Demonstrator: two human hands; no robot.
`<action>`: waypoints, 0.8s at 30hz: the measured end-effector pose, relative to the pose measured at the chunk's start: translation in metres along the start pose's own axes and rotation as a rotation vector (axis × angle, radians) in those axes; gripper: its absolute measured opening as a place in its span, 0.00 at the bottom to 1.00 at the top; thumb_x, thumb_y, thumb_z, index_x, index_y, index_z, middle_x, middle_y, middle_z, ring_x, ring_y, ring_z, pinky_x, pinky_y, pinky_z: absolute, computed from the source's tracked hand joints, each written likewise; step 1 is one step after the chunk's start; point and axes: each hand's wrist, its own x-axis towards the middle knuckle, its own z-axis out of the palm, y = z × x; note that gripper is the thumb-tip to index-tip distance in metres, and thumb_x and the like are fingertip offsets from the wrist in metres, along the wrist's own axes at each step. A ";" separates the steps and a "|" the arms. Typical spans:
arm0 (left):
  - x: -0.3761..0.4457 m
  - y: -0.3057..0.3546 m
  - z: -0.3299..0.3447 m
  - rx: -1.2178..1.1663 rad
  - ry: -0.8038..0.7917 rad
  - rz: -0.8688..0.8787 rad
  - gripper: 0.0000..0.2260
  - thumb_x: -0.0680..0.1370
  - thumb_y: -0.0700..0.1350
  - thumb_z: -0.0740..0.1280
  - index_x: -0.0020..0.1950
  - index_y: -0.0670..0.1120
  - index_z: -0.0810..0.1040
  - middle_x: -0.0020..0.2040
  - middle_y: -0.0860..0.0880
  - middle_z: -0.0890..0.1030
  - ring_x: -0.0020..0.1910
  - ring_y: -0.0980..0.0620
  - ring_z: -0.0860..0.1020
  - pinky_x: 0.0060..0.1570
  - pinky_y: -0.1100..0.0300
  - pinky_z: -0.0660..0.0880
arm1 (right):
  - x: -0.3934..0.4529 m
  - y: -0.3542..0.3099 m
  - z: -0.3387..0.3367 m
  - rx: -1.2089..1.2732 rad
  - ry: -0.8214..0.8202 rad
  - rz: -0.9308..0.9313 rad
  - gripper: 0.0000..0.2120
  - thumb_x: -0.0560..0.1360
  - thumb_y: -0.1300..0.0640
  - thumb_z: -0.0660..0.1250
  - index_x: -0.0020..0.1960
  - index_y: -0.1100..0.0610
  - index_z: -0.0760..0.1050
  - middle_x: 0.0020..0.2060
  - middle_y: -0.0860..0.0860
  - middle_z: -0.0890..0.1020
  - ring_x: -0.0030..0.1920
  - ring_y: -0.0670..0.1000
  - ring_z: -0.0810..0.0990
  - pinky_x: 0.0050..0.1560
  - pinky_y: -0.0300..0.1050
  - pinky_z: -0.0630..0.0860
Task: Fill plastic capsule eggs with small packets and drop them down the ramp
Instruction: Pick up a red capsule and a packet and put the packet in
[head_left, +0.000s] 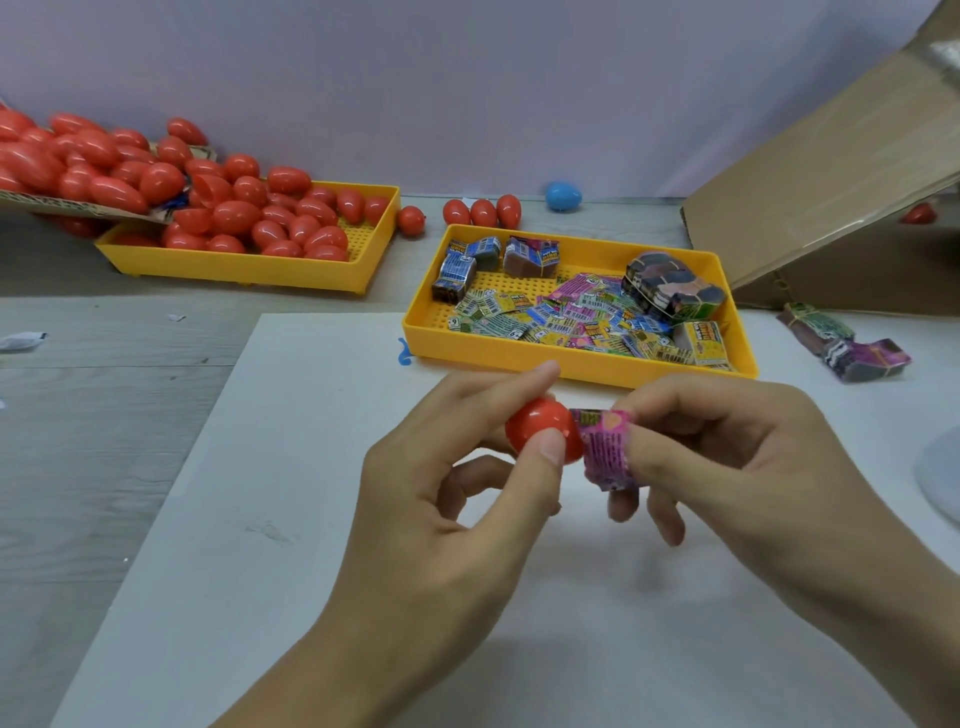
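The left hand (452, 499) pinches a small red plastic egg half (540, 430) between thumb and first finger. The right hand (727, 467) pinches a pink rolled paper packet (609, 449) with its fingers curled round it, and one end of the packet touches the open side of the egg half. The two hands are close together, just above a big white sheet (260, 545) that lies on a grey wooden table (104, 405). Just past the hands sits a yellow plastic tray (519, 353) with a dotted floor, full of small bright packets (561, 317) lying loose and in a few tied bundles. Farther off, past the left hand, is a second yellow tray (234, 267) heaped with shiny red plastic eggs (249, 218), and more red eggs spill onto it from a tilted cardboard flap (62, 205). Three red eggs (483, 212) stand in a row between the trays, with a single blue plastic egg (563, 195) near them by the wall. Past the right hand a brown cardboard ramp (821, 171) leans up and away, and a tied bundle of packets (847, 345) lies on the table below it. A pale purple wall (467, 78) stands behind everything.
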 end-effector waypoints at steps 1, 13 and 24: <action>-0.001 0.000 0.000 0.017 -0.005 0.007 0.15 0.76 0.45 0.67 0.62 0.50 0.81 0.52 0.52 0.80 0.46 0.47 0.81 0.39 0.58 0.82 | 0.000 0.001 0.000 0.011 0.015 -0.010 0.05 0.68 0.59 0.72 0.42 0.50 0.84 0.32 0.54 0.84 0.26 0.50 0.81 0.22 0.38 0.72; 0.001 -0.001 -0.002 0.052 -0.020 0.001 0.15 0.76 0.46 0.67 0.62 0.50 0.82 0.52 0.51 0.80 0.46 0.45 0.81 0.37 0.54 0.81 | -0.002 0.000 -0.001 -0.109 0.072 -0.138 0.09 0.70 0.56 0.73 0.47 0.46 0.85 0.35 0.48 0.85 0.27 0.43 0.78 0.25 0.29 0.69; 0.001 0.001 -0.004 0.051 -0.049 -0.022 0.16 0.76 0.47 0.65 0.63 0.49 0.81 0.52 0.51 0.79 0.48 0.47 0.81 0.38 0.58 0.80 | -0.003 0.001 -0.001 -0.369 0.074 -0.260 0.07 0.72 0.50 0.68 0.47 0.45 0.85 0.41 0.43 0.83 0.40 0.49 0.81 0.29 0.46 0.75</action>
